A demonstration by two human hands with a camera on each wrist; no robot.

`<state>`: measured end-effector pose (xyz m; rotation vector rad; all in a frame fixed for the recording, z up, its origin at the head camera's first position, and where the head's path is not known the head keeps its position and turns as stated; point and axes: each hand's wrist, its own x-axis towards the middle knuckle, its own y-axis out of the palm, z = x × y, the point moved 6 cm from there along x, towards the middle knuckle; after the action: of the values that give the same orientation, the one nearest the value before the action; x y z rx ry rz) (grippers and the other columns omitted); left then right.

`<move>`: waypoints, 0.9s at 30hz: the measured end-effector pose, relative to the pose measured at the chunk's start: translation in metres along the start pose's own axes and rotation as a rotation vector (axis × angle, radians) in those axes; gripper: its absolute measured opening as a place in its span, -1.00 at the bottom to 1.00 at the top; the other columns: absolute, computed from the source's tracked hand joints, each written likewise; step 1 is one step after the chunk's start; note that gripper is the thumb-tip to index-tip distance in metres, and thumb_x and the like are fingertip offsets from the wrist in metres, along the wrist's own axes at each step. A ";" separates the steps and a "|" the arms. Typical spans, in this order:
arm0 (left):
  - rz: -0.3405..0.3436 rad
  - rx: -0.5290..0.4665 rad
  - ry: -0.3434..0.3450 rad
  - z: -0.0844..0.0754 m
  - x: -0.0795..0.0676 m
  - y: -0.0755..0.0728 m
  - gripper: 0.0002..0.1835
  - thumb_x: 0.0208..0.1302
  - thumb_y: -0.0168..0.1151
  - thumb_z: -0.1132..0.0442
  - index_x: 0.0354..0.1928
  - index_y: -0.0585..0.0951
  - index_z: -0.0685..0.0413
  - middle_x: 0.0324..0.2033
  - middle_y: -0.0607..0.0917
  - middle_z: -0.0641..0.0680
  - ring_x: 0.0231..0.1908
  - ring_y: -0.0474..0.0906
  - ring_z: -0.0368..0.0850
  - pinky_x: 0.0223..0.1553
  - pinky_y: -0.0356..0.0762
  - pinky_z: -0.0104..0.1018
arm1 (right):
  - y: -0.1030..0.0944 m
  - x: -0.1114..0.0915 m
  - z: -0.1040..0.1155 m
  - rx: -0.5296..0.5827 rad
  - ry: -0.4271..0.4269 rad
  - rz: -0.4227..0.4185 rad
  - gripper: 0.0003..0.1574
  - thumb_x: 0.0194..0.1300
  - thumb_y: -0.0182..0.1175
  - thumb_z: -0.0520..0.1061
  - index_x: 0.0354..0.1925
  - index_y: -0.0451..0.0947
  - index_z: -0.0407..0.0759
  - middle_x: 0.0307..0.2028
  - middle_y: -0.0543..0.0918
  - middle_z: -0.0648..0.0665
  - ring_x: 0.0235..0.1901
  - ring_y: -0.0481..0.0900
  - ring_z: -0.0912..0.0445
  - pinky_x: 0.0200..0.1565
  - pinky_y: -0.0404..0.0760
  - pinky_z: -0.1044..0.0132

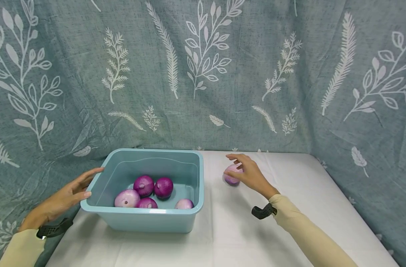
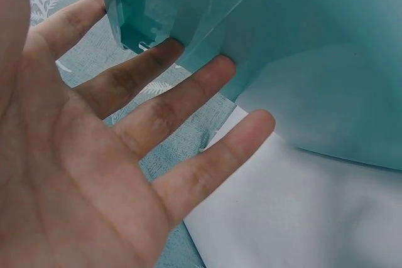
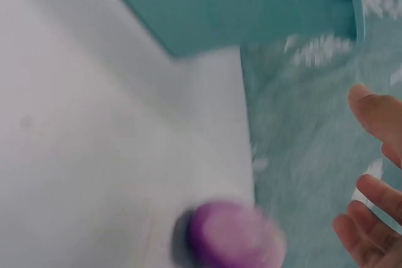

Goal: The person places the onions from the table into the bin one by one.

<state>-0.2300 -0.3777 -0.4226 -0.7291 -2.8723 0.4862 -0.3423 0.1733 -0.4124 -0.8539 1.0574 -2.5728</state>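
A pale purple onion (image 1: 231, 179) lies on the white tabletop, right of a light blue plastic bin (image 1: 146, 220). My right hand (image 1: 253, 177) hovers over it with fingers spread and loosely bent. The right wrist view shows a gap between that hand (image 3: 377, 218) and the onion (image 3: 235, 236). At the bin's left side is my left hand (image 1: 64, 196), its thumb and fingertips at the rim. Seen from the left wrist, its fingers (image 2: 188, 108) are extended and spread against the bin's outer wall. Inside the bin sit several onions, some deep purple (image 1: 144, 185), others paler (image 1: 127, 198).
A grey-green cloth (image 1: 243, 111) with white leaf prints hangs behind and at both sides of the white-covered table (image 1: 289, 170). Each wrist wears a black band (image 1: 264, 211). The bin stands left of the table's middle, near the back edge.
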 end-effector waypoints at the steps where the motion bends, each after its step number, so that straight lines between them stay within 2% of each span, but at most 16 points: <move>1: -0.001 0.005 0.000 0.000 0.000 0.000 -0.28 0.65 -0.14 0.33 0.68 -0.13 -0.14 0.48 0.16 -0.25 0.31 0.37 -0.41 0.06 0.58 -0.18 | -0.002 -0.001 -0.010 -0.028 0.018 -0.012 -0.24 0.24 0.53 -0.06 0.34 0.53 -0.14 0.17 0.61 -0.23 0.03 0.60 -0.18 0.03 0.59 -0.11; 7: -0.004 0.017 -0.003 0.002 0.000 -0.001 -0.28 0.65 -0.13 0.33 0.68 -0.11 -0.18 0.48 0.17 -0.21 0.31 0.37 -0.41 0.05 0.59 -0.18 | -0.013 -0.009 -0.060 -0.128 0.126 -0.059 -0.23 0.19 0.56 0.00 0.31 0.55 -0.14 0.16 0.62 -0.27 0.16 0.45 -0.27 0.20 0.34 -0.20; 12: -0.012 0.015 -0.010 0.003 0.000 -0.002 -0.28 0.64 -0.13 0.34 0.68 -0.11 -0.17 0.47 0.19 -0.21 0.30 0.39 -0.39 0.05 0.59 -0.17 | -0.020 -0.017 -0.089 -0.150 0.211 -0.084 -0.24 0.20 0.55 -0.02 0.30 0.55 -0.20 0.17 0.59 -0.36 0.12 0.42 -0.30 0.11 0.39 -0.15; 16: -0.014 -0.006 -0.011 0.003 0.000 -0.003 -0.27 0.64 -0.14 0.34 0.68 -0.13 -0.15 0.47 0.17 -0.22 0.30 0.40 -0.38 0.07 0.59 -0.16 | -0.021 -0.022 -0.105 -0.165 0.238 -0.064 -0.20 0.19 0.55 -0.03 0.33 0.51 -0.23 0.18 0.55 -0.41 0.05 0.46 -0.32 0.00 0.45 -0.12; 23: -0.007 0.031 -0.009 0.000 -0.001 -0.001 -0.28 0.64 -0.12 0.31 0.68 -0.11 -0.17 0.46 0.19 -0.23 0.30 0.38 -0.40 0.05 0.58 -0.16 | -0.014 -0.029 -0.124 -0.136 0.306 0.012 0.03 0.13 0.60 -0.05 0.45 0.35 -0.23 0.28 0.40 -0.52 0.11 0.47 -0.35 0.09 0.47 -0.27; 27: -0.004 0.031 -0.003 0.001 -0.001 -0.001 -0.28 0.64 -0.12 0.32 0.68 -0.10 -0.18 0.46 0.20 -0.21 0.30 0.39 -0.36 0.05 0.59 -0.16 | -0.011 -0.029 -0.128 -0.129 0.311 0.023 0.05 0.13 0.60 -0.05 0.46 0.33 -0.25 0.28 0.38 -0.53 0.12 0.48 -0.36 0.12 0.47 -0.29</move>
<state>-0.2295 -0.3790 -0.4229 -0.7175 -2.8613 0.5309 -0.3947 0.2657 -0.4901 -0.4710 1.3204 -2.7006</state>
